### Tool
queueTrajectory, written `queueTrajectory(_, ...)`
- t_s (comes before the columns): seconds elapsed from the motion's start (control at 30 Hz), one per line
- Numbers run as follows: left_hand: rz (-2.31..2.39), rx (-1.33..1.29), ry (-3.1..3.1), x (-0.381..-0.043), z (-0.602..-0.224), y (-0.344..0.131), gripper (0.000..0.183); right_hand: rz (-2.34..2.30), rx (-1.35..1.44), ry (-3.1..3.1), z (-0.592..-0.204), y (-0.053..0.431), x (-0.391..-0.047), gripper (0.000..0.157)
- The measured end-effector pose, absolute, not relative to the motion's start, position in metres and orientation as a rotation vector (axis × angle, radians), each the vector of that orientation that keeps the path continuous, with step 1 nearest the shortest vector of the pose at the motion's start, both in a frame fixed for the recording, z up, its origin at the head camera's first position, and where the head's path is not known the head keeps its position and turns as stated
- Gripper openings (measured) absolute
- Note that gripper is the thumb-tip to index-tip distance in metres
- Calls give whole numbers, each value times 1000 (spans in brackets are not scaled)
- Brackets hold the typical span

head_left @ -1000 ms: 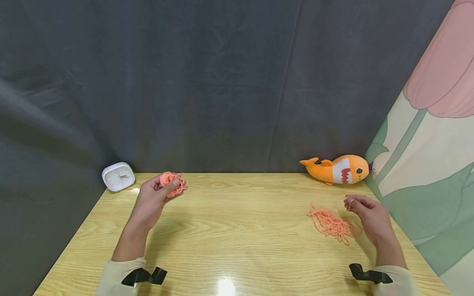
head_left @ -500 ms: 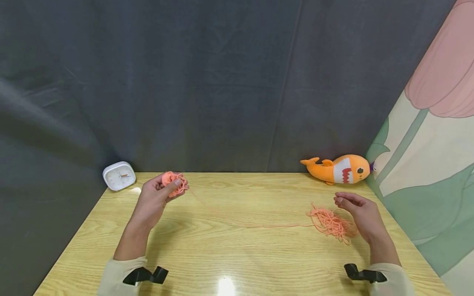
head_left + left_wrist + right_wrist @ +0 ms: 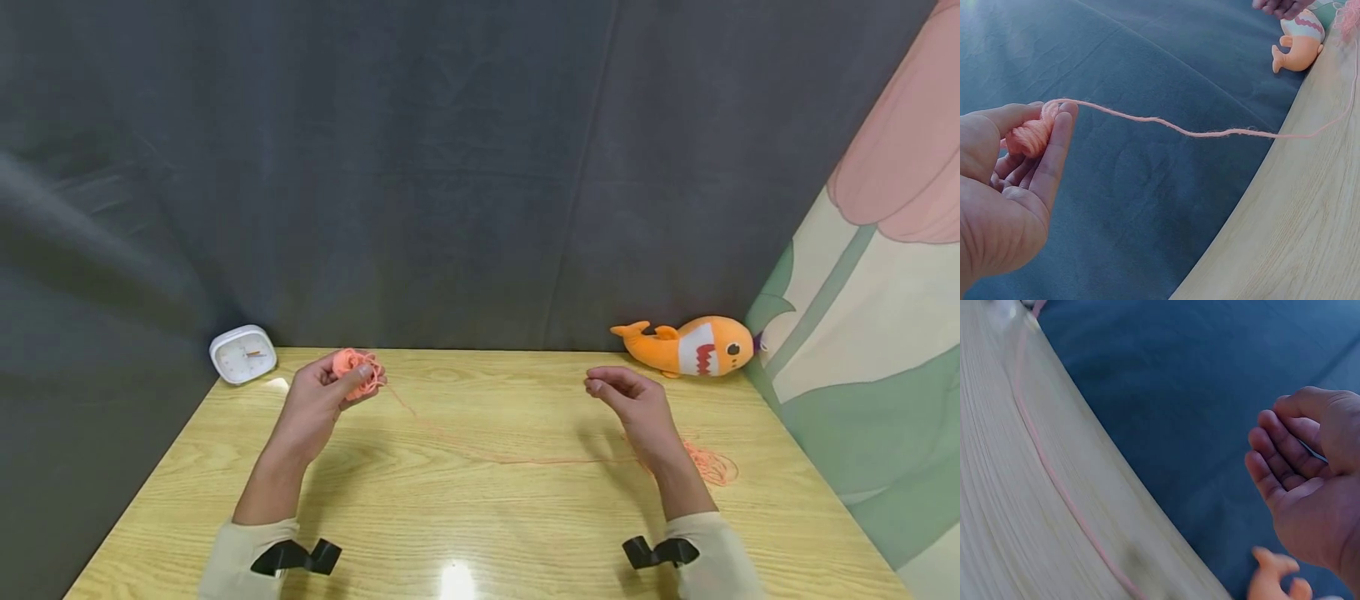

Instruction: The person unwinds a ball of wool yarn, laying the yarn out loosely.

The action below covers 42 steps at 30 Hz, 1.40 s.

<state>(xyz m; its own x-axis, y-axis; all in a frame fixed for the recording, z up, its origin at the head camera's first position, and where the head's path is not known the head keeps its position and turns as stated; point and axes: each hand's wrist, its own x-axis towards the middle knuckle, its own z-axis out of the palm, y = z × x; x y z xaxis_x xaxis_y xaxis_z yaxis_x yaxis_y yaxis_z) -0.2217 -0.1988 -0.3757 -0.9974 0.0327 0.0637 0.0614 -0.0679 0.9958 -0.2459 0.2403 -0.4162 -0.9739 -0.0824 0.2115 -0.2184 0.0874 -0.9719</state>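
A small ball of coral-pink yarn (image 3: 347,362) is pinched between the thumb and fingers of my left hand (image 3: 306,417) at the table's back left; the left wrist view shows the wound yarn close up. From it a single strand (image 3: 1191,133) runs down and to the right across the table. It leads to a loose tangle of the same yarn (image 3: 711,465), partly hidden behind my right forearm. My right hand (image 3: 637,404) hovers above the table right of the middle. In the right wrist view its fingers are loosely bent and hold nothing.
A white square clock (image 3: 243,356) stands at the back left corner of the wooden table (image 3: 450,517). An orange plush shark (image 3: 697,347) lies at the back right. A dark curtain (image 3: 420,183) hangs behind, and a flower-patterned one is at the right.
My right hand has let go of the yarn and moved left, from beside the tangle to in front of it. A strand now stretches across the table. The left hand has hardly moved.
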Motion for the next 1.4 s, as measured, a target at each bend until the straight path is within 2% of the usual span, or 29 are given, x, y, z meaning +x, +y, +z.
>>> queueTrajectory(0.23,-2283,-113,-2122,-221,-374,-197,43,2119,375,-2195,-412,181,-248,32)
queueTrajectory(0.5,-2284,-115,-2136,-220,-375,-196,48,2217,485,-2136,-412,125,-248,28)
queueTrajectory(0.7,-2287,-135,-2122,-218,-376,-196,44,2259,559,-2127,-412,88,-245,25)
queueTrajectory(1.13,-2270,-141,-2126,-218,-376,-195,41,2265,617,-2161,-419,31,-236,21)
queueTrajectory(1.4,-2296,-165,-2100,-219,-376,-196,34,2251,659,-2219,-426,13,-230,23)
